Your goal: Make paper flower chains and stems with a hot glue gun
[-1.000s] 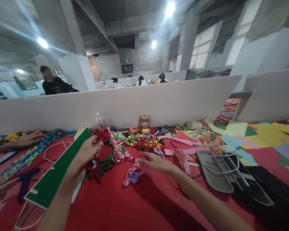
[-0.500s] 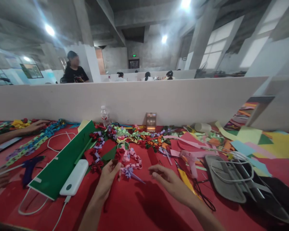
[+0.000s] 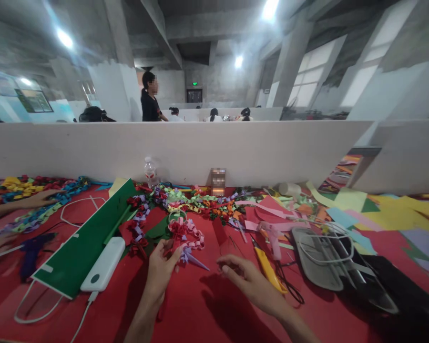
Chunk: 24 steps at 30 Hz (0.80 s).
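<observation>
My left hand [image 3: 162, 267] is raised over the red table cover [image 3: 200, 309], its fingertips pinched on the end of a pink and red paper chain [image 3: 186, 231]. A purple paper bow [image 3: 190, 257] lies just right of those fingers. My right hand [image 3: 246, 278] hovers palm down to the right, fingers loosely curled, with nothing visible in it. A yellow-handled cutter [image 3: 268, 269] lies just beyond its knuckles.
A green board [image 3: 82, 243] and a white power bank [image 3: 103, 264] with cable lie at left. More paper chains [image 3: 200, 205], a water bottle [image 3: 149, 172], grey trays [image 3: 321, 257] and coloured paper sheets [image 3: 396, 209] surround. Another person's hand [image 3: 39, 199] rests far left. A white partition [image 3: 200, 147] backs the table.
My left hand has drawn back toward me from the far chains, bringing the pink chain's end nearer. My right hand has also pulled back and lowered. The view has tilted slightly.
</observation>
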### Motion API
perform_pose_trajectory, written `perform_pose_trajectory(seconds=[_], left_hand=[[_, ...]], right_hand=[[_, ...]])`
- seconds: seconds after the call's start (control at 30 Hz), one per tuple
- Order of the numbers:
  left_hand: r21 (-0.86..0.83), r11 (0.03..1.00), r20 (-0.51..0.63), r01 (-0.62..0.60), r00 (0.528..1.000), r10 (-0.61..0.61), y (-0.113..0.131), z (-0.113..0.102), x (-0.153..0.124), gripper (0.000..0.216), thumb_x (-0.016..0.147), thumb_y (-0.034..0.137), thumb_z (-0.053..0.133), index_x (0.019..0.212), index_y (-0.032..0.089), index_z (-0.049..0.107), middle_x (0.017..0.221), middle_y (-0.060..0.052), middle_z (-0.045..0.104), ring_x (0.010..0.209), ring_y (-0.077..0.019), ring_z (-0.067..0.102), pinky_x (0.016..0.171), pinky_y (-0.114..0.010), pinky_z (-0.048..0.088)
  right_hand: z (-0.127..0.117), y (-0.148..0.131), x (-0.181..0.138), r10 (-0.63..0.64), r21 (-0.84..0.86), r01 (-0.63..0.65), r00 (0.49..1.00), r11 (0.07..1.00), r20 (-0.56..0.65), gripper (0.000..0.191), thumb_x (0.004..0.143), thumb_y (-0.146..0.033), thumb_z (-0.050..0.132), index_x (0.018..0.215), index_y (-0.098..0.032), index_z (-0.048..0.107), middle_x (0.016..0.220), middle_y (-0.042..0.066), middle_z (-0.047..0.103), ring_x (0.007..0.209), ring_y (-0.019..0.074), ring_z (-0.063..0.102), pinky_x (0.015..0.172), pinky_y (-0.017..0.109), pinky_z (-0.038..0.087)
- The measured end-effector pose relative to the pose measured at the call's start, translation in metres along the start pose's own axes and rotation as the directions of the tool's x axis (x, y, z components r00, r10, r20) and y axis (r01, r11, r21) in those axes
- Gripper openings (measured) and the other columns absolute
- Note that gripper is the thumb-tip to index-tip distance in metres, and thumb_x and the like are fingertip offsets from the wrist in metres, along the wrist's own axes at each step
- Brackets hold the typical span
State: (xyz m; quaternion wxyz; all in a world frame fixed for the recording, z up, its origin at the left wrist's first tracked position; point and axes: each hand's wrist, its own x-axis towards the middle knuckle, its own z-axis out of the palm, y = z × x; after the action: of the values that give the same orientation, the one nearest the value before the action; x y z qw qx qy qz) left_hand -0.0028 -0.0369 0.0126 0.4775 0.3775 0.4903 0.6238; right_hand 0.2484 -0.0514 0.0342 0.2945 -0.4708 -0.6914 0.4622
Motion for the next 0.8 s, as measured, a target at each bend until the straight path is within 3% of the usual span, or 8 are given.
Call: perform_pose_trajectory(seconds=[0.17,0.33,0.4,0.5,0.53,0.6,0.67,0.8], left_hand=[[-0.033,0.99,0.063,0.135,0.989,-0.133,-0.001,0.003,-0.005,0.048,0.069,0.061,0.077,0.085,0.019,0.059,0.069,0.003,0.062,0.04,-0.007,0.046,0.033,-0.019,0.037],[-0.179,0.947,0.118,0.268,0.961,-0.249,-0.017,0.006,-0.001,0.049,0.065,0.055,0.084,0.086,0.017,0.061,0.074,0.001,0.062,0.043,-0.0043,0.044,0.035,-0.016,0.03],[-0.274,0.91,0.135,0.312,0.949,-0.285,-0.023,0.011,-0.003,0.052,0.062,0.049,0.088,0.094,0.016,0.063,0.076,0.001,0.062,0.049,-0.0064,0.049,0.039,-0.018,0.035],[-0.324,0.868,0.189,0.377,0.924,-0.331,-0.027,0.024,-0.01,0.052,0.064,0.044,0.089,0.099,0.016,0.063,0.08,-0.001,0.064,0.054,-0.008,0.053,0.045,-0.019,0.04],[-0.323,0.856,0.224,0.403,0.911,-0.345,-0.027,0.029,-0.012,0.05,0.066,0.044,0.088,0.1,0.016,0.064,0.081,-0.002,0.065,0.054,-0.0077,0.053,0.045,-0.02,0.04],[-0.299,0.834,0.317,0.464,0.872,-0.372,-0.024,0.041,-0.013,0.049,0.072,0.046,0.084,0.105,0.018,0.063,0.081,-0.001,0.065,0.051,-0.0065,0.049,0.044,-0.019,0.038],[-0.254,0.82,0.404,0.513,0.827,-0.392,-0.018,0.051,-0.009,0.049,0.076,0.051,0.079,0.111,0.021,0.061,0.076,0.002,0.061,0.045,-0.0046,0.042,0.04,-0.018,0.031],[-0.185,0.842,0.481,0.507,0.794,-0.372,-0.011,0.064,0.004,0.045,0.079,0.055,0.074,0.105,0.022,0.058,0.07,0.006,0.053,0.041,-0.0024,0.032,0.036,-0.015,0.021]], right_hand=[[0.0,-0.003,-0.011,-0.052,-0.065,0.049,0.998,0.997,-0.038,0.038,0.097,-0.054,0.053,0.116,-0.026,0.069,0.108,0.007,0.073,0.1,0.0257,0.067,0.087,0.036,0.052],[-0.022,0.008,-0.023,-0.087,-0.214,0.035,0.967,0.976,-0.238,0.039,0.096,-0.055,0.049,0.106,-0.024,0.07,0.097,0.007,0.073,0.085,0.024,0.067,0.075,0.034,0.052],[-0.041,0.021,-0.026,-0.098,-0.281,-0.03,0.898,0.959,-0.428,0.041,0.095,-0.057,0.047,0.097,-0.021,0.067,0.088,0.008,0.071,0.077,0.0239,0.065,0.07,0.034,0.05],[-0.074,0.049,-0.026,-0.147,-0.386,-0.23,0.663,0.893,-0.734,0.047,0.089,-0.062,0.049,0.094,-0.018,0.064,0.09,0.013,0.068,0.082,0.0287,0.064,0.073,0.039,0.049],[-0.084,0.058,-0.023,-0.165,-0.411,-0.277,0.621,0.868,-0.766,0.049,0.087,-0.062,0.051,0.098,-0.016,0.064,0.094,0.015,0.067,0.088,0.0307,0.064,0.077,0.04,0.049],[-0.099,0.074,-0.014,-0.172,-0.455,-0.326,0.626,0.829,-0.761,0.052,0.084,-0.06,0.053,0.104,-0.014,0.064,0.097,0.016,0.065,0.093,0.0321,0.063,0.082,0.042,0.048],[-0.108,0.085,-0.001,-0.148,-0.493,-0.333,0.691,0.804,-0.708,0.049,0.083,-0.058,0.053,0.102,-0.014,0.066,0.096,0.015,0.065,0.09,0.0306,0.062,0.081,0.041,0.048],[-0.112,0.095,0.02,-0.116,-0.516,-0.324,0.751,0.793,-0.65,0.042,0.084,-0.055,0.049,0.081,-0.017,0.068,0.084,0.012,0.062,0.077,0.0263,0.06,0.072,0.036,0.045]])
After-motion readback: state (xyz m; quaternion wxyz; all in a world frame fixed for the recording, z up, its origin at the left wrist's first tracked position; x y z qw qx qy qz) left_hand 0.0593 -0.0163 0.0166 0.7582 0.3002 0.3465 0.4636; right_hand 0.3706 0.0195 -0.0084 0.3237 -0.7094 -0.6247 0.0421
